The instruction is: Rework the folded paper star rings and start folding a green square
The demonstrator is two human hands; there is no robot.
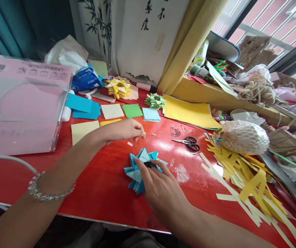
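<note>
Far to the left of the blue folded-paper star, a clear plastic sleeve wraps a flat pink package; beyond the star, to the left and behind, a crinkled blue packet has white tissue puffing from its top. Off to the star's right, a pale, rounded thing sits in white foam netting, and farther back on that side a yellowish ledge bears a loose tangle of cord. The star itself lies on the glossy red tabletop, its sharp, layered points of light and deeper blue fanning outward. Behind it are a spiky yellow-and-white paper piece, a smaller green-and-white one, and flat square stacks in white, green and pale blue. To its right rest metal scissors with black loops, then a heap of thin yellow strips. The right hand has its fingers spread across the star's top, touching it around a dark spot; whether they grip or merely press, I cannot tell. The left hand hangs just behind the star and apart from it, fingers loosely curled inward; what the curl may hold is hidden.
</note>
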